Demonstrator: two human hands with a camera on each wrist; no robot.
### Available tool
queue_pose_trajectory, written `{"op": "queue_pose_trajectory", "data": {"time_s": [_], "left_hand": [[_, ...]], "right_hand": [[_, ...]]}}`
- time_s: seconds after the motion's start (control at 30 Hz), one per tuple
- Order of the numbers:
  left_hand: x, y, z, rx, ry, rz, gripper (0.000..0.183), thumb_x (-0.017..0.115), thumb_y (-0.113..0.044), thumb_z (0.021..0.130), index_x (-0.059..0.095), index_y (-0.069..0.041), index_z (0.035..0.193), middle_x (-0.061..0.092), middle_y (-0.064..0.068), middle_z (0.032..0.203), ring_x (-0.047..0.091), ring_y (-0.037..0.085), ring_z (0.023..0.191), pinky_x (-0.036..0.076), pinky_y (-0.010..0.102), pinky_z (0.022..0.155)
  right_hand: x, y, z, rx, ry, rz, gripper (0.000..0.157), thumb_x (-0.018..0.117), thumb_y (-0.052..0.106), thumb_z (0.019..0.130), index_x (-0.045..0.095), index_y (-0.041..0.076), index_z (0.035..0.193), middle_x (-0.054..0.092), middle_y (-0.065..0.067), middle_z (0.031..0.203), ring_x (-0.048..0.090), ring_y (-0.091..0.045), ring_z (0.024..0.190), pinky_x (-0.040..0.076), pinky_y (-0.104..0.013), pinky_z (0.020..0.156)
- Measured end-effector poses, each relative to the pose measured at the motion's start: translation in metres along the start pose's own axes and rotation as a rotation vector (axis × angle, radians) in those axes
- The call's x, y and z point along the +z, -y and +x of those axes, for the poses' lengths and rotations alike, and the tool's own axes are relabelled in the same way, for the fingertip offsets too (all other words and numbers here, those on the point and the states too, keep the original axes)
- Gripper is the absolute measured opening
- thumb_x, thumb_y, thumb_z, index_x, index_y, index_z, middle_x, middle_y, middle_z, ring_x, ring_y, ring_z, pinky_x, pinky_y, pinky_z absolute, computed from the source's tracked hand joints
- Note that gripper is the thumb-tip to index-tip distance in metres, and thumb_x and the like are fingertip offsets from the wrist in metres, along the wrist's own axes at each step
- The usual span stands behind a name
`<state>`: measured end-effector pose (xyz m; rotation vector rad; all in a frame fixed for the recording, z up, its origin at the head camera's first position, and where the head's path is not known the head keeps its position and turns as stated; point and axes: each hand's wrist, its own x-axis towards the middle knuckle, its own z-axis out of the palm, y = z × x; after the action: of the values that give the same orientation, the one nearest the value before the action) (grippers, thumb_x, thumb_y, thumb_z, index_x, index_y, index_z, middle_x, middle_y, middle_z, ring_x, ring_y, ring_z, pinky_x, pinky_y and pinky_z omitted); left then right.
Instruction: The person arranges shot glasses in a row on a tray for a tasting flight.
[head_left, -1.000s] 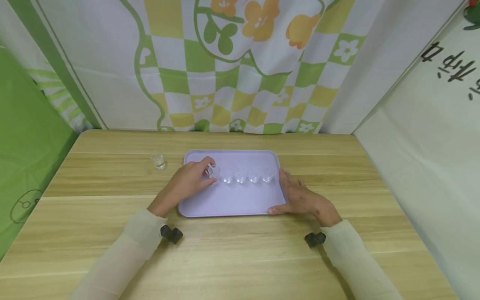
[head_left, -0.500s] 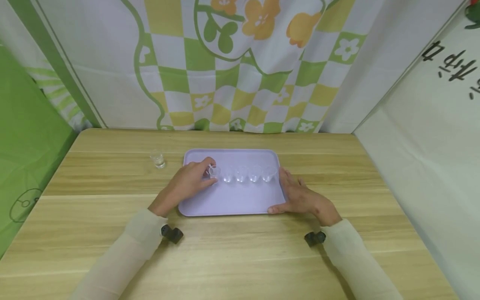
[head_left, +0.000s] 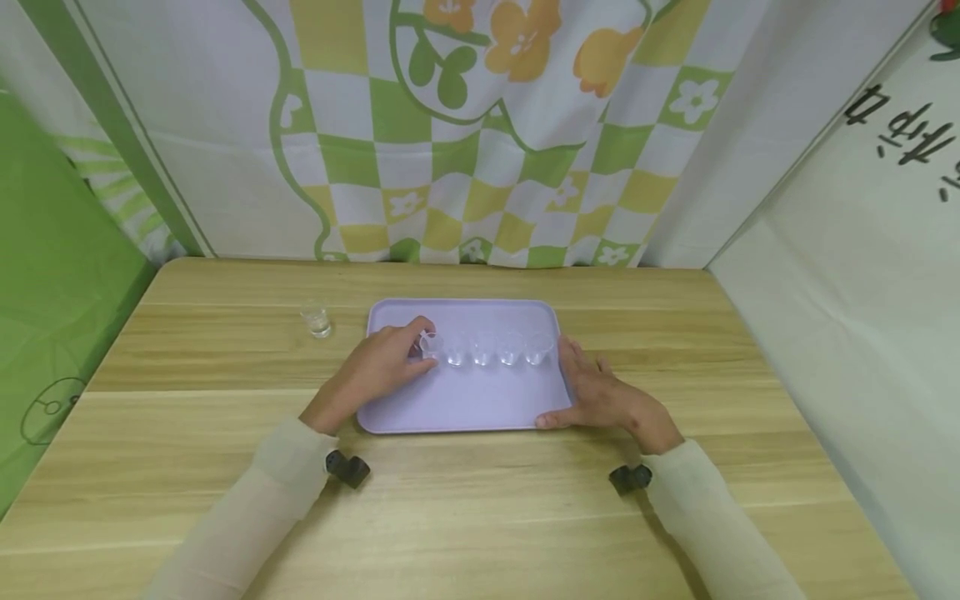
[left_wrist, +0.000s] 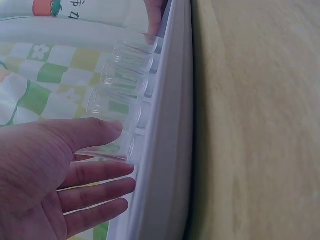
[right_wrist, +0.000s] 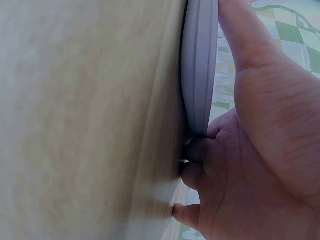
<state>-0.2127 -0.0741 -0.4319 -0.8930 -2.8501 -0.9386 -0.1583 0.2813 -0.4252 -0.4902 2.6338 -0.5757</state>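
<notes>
In the head view, a row of several small clear cups stands across the lilac tray. My left hand holds the leftmost cup between thumb and fingers, close beside its neighbour. The left wrist view shows the thumb on that cup's near side, with the other fingers spread below it. At the tray's right end is my right hand, its thumb on the near rim and its fingers along the side. In the right wrist view, the fingertips bend down past the tray's edge.
Another small clear cup stands on the wooden table, left of the tray. A green, yellow and white patterned curtain hangs at the table's back edge.
My left hand has shifted slightly to the right with the leftmost cup, closer to the row. The right hand and the tray stay in place.
</notes>
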Motion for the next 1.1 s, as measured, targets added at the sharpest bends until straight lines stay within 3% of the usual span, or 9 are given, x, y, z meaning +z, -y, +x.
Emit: {"op": "queue_pose_trajectory", "data": {"time_s": [0.23, 0.57, 0.9, 1.1], "left_hand": [[-0.001, -0.002, -0.001, -0.005, 0.012, -0.005, 0.044, 0.081, -0.023, 0.091, 0.060, -0.008, 0.126, 0.073, 0.006, 0.091, 0.070, 0.021, 0.083, 0.058, 0.042, 0.073], [-0.011, 0.005, -0.004, -0.054, 0.048, -0.038, 0.049, 0.079, -0.029, 0.093, 0.058, -0.008, 0.132, 0.074, 0.009, 0.110, 0.071, 0.027, 0.101, 0.057, 0.047, 0.086], [-0.032, 0.009, -0.015, -0.032, -0.031, 0.021, 0.054, 0.079, -0.029, 0.093, 0.057, -0.004, 0.136, 0.057, 0.014, 0.141, 0.054, 0.035, 0.129, 0.046, 0.051, 0.106], [-0.041, 0.018, -0.022, 0.002, -0.113, 0.035, 0.051, 0.079, -0.025, 0.093, 0.057, -0.001, 0.132, 0.053, 0.018, 0.144, 0.047, 0.038, 0.134, 0.041, 0.053, 0.111]], "right_hand": [[0.000, 0.000, 0.000, -0.002, -0.003, -0.010, 0.138, 0.077, 0.066, 0.082, -0.012, -0.009, 0.158, -0.009, -0.028, 0.167, -0.008, -0.041, 0.154, -0.001, -0.069, 0.119], [0.000, 0.000, 0.000, -0.005, -0.004, -0.017, 0.138, 0.076, 0.066, 0.083, -0.011, -0.009, 0.157, -0.008, -0.029, 0.166, -0.007, -0.042, 0.154, -0.001, -0.069, 0.118], [0.000, -0.001, 0.000, 0.003, 0.000, -0.012, 0.138, 0.076, 0.066, 0.083, -0.013, -0.008, 0.158, -0.010, -0.028, 0.167, -0.009, -0.041, 0.154, -0.002, -0.069, 0.119], [0.000, 0.001, -0.001, -0.005, -0.006, -0.002, 0.137, 0.076, 0.065, 0.083, -0.012, -0.008, 0.158, -0.009, -0.028, 0.167, -0.008, -0.042, 0.154, -0.002, -0.069, 0.118]]}}
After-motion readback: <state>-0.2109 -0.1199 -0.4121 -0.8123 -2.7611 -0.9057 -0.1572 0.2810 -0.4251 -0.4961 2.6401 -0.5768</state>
